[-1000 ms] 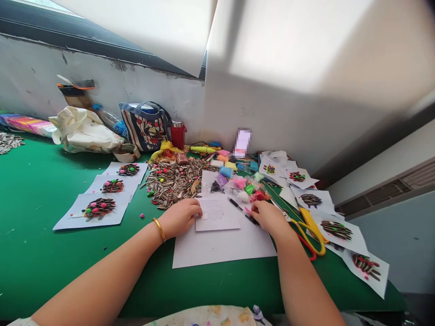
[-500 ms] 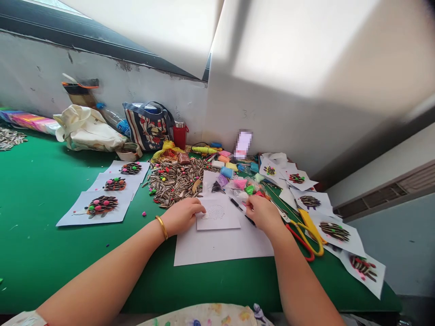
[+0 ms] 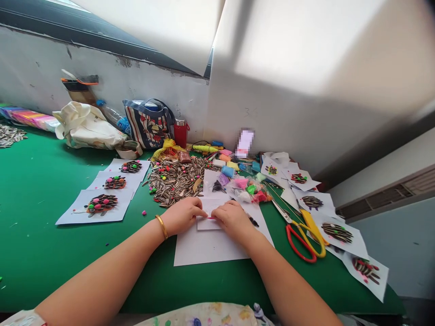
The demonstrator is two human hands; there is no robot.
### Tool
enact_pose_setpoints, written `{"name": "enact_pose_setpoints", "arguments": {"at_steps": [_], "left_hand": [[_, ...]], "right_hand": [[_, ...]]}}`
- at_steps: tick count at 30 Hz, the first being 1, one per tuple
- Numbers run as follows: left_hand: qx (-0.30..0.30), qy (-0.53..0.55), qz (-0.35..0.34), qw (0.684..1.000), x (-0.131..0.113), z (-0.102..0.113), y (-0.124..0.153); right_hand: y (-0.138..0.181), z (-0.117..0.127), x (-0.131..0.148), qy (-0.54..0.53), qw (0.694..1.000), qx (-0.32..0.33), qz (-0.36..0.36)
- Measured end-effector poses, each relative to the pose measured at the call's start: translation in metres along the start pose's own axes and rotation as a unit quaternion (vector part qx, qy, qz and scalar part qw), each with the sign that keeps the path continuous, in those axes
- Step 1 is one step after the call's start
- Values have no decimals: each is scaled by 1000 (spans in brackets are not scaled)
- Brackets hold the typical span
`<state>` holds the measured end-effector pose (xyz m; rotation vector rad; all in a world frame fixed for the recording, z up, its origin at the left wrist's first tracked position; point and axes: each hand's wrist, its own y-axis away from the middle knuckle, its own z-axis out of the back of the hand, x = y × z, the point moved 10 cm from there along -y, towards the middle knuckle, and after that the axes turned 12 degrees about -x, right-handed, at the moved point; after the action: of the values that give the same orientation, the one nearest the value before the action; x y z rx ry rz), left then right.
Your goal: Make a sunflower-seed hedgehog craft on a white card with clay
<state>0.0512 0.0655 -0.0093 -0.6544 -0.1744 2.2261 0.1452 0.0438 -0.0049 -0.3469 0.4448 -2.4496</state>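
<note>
A small white card with a faint drawing lies on a larger white sheet. At its left edge, my left hand presses the card with fingertips and thumb held close together. My right hand is over the card's right half, fingers closed and hiding much of the drawing. A small strip of pink clay shows at its fingertips, against the card. Partly behind that hand lies a black pen. Beyond my left hand spreads a pile of striped sunflower seeds mixed with small coloured balls.
Bagged coloured clay lies beyond the card. Scissors with red and yellow handles rest to the right. Finished seed hedgehog cards stand in rows at left and right. A striped bag and red flask are by the wall.
My right hand has moved left from beside the pen onto the small card, and pink clay now shows under its fingertips. My left hand stays at the card's left edge.
</note>
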Motion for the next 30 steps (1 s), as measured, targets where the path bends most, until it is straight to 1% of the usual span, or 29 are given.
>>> {"name": "enact_pose_setpoints", "arguments": {"at_steps": [4, 7, 16, 24, 30], "left_hand": [[-7, 3, -4, 1000, 1, 0, 0], [-10, 7, -6, 1000, 1, 0, 1], [-11, 6, -6, 1000, -1, 1, 0], [-7, 5, 4, 1000, 0, 1, 0], [-6, 6, 2, 1000, 0, 0, 0]], "right_hand": [[4, 3, 0, 10, 999, -46, -8], [4, 4, 4, 28, 998, -63, -5], [2, 3, 8, 66, 994, -87, -2], [1, 6, 15, 38, 995, -94, 8], [0, 3, 15, 40, 994, -97, -6]]}}
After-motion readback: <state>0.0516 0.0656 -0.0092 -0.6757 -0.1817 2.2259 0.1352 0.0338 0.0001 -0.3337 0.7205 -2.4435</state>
